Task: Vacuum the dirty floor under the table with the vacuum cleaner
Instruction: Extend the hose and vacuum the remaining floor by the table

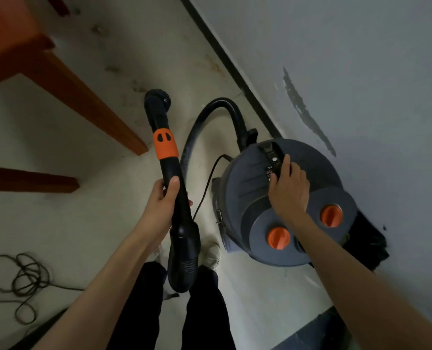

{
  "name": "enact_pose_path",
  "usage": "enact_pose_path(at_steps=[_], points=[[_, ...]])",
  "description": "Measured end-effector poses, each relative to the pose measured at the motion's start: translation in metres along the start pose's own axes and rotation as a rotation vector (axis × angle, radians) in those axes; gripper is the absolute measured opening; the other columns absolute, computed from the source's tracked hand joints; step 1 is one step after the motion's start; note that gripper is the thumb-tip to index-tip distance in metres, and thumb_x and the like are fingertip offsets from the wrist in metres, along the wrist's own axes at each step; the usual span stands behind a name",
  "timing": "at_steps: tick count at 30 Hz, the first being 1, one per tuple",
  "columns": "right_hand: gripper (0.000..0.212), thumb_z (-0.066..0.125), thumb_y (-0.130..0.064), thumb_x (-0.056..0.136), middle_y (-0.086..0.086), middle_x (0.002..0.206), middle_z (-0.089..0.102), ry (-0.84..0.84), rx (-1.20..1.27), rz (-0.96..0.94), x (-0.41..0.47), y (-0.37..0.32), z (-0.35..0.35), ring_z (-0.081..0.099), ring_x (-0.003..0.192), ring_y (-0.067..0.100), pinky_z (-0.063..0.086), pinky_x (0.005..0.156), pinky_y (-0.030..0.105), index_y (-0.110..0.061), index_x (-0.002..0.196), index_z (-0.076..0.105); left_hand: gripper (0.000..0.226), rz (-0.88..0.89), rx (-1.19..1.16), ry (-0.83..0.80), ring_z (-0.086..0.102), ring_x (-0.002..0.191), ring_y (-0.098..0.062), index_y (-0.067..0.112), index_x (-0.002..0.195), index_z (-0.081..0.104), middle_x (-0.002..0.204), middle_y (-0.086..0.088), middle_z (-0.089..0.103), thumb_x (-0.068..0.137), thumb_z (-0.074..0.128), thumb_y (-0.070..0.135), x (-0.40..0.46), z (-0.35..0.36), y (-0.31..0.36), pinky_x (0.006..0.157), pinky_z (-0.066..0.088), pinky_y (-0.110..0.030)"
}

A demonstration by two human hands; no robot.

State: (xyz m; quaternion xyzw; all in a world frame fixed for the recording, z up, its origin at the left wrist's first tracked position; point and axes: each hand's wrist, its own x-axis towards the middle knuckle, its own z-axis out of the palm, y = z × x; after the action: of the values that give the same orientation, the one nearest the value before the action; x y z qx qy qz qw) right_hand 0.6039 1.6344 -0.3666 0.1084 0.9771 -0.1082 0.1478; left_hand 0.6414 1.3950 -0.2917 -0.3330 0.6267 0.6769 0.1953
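1. Two hands work: the left hand [163, 207] grips the black wand [170, 173], its brush head pointing away.
2. The right hand [289, 189] rests on the grey vacuum cleaner [250, 195], relaxed fingers touching its top panel.
3. Table legs [83, 102] stand beyond the left hand.

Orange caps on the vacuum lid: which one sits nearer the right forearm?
The lower-left orange cap, right beside the right forearm. The other orange cap sits further off toward the wall.
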Motion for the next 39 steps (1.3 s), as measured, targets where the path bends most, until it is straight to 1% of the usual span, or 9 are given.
enact_pose_path(at_steps=[3, 5, 8, 13, 18, 25, 29, 34, 39], points=[[0.051, 0.04, -0.027, 0.1, 0.022, 0.152, 0.025, -0.021, -0.008, -0.044, -0.021, -0.025, -0.004, 0.025, 0.139, 0.038, 0.017, 0.114, 0.048, -0.006, 0.146, 0.032, 0.034, 0.019, 0.011, 0.024, 0.062, 0.078, -0.017, 0.009, 0.121, 0.044, 0.092, -0.006, 0.057, 0.097, 0.042, 0.034, -0.018, -0.014, -0.001, 0.079, 0.052, -0.039], [0.041, 0.044, -0.023, 0.1, 0.022, 0.145, 0.039, -0.05, 0.137, -0.208, -0.036, -0.054, -0.008, 0.038, 0.132, 0.037, 0.027, 0.11, 0.044, -0.001, 0.134, 0.05, 0.032, 0.049, 0.014, 0.037, 0.063, 0.078, -0.014, 0.009, 0.118, 0.045, 0.093, -0.006, 0.058, 0.097, 0.042, 0.033, -0.032, -0.024, 0.003, 0.074, 0.054, -0.033], [0.032, 0.045, -0.024, 0.1, 0.01, 0.122, 0.061, -0.438, 0.523, -0.289, -0.065, -0.111, -0.022, 0.055, 0.111, 0.02, 0.035, 0.091, 0.02, -0.006, 0.12, 0.063, 0.028, 0.121, 0.019, 0.068, 0.064, 0.078, -0.013, 0.011, 0.115, 0.046, 0.093, -0.007, 0.059, 0.097, 0.044, 0.032, -0.049, -0.04, 0.016, 0.071, 0.054, -0.028], [0.031, 0.043, -0.043, 0.098, -0.007, 0.1, 0.066, -0.915, 0.784, -0.212, -0.117, -0.183, -0.032, 0.061, 0.098, 0.006, 0.041, 0.098, 0.026, -0.022, 0.105, 0.064, 0.026, 0.189, -0.029, 0.191, 0.062, 0.095, -0.028, 0.012, 0.114, 0.043, 0.103, -0.016, 0.059, 0.095, 0.049, 0.029, -0.072, -0.083, 0.039, 0.086, 0.053, -0.042], [0.05, 0.048, -0.049, 0.09, 0.01, 0.117, 0.067, -1.172, 0.982, -0.19, -0.152, -0.215, -0.02, 0.062, 0.112, 0.021, 0.046, 0.101, 0.032, -0.012, 0.121, 0.062, 0.028, 0.114, -0.146, 0.292, 0.058, 0.1, -0.033, 0.014, 0.106, 0.041, 0.107, -0.019, 0.053, 0.09, 0.059, 0.027, -0.083, -0.142, 0.026, 0.092, 0.049, -0.048], [0.03, 0.058, -0.023, 0.094, 0.012, 0.114, 0.065, -1.106, 0.875, -0.221, -0.168, -0.27, 0.016, 0.062, 0.109, 0.026, 0.046, 0.1, 0.035, -0.008, 0.119, 0.058, 0.039, 0.008, -0.097, 0.348, 0.051, 0.082, -0.01, 0.008, 0.106, 0.039, 0.09, 0.0, 0.045, 0.086, 0.065, 0.028, -0.06, -0.2, -0.01, 0.071, 0.045, -0.02], [0.024, 0.054, -0.022, 0.096, 0.014, 0.113, 0.065, -0.973, 0.788, -0.301, -0.169, -0.29, 0.055, 0.062, 0.099, 0.018, 0.047, 0.089, 0.024, -0.016, 0.12, 0.055, 0.038, -0.07, -0.039, 0.297, 0.049, 0.078, -0.007, 0.008, 0.107, 0.039, 0.091, 0.0, 0.048, 0.088, 0.062, 0.031, -0.028, -0.218, -0.031, 0.061, 0.037, -0.014], [0.014, 0.047, -0.022, 0.099, 0.009, 0.096, 0.061, -0.958, 0.734, -0.352, -0.144, -0.293, 0.103, 0.057, 0.085, 0.014, 0.046, 0.072, 0.011, -0.02, 0.112, 0.052, 0.044, -0.186, -0.085, 0.186, 0.053, 0.109, -0.021, 0.01, 0.125, 0.042, 0.12, -0.008, 0.056, 0.095, 0.046, 0.042, 0.03, -0.236, -0.066, 0.083, 0.037, -0.029], [0.017, 0.045, -0.028, 0.1, 0.011, 0.094, 0.059, -0.899, 0.683, -0.278, -0.096, -0.289, 0.183, 0.058, 0.09, 0.025, 0.049, 0.087, 0.038, -0.015, 0.105, 0.054, 0.034, -0.171, -0.293, 0.141, 0.053, 0.109, -0.02, 0.008, 0.117, 0.05, 0.117, -0.006, 0.061, 0.097, 0.045, 0.034, 0.112, -0.234, -0.117, 0.091, 0.033, -0.032]])
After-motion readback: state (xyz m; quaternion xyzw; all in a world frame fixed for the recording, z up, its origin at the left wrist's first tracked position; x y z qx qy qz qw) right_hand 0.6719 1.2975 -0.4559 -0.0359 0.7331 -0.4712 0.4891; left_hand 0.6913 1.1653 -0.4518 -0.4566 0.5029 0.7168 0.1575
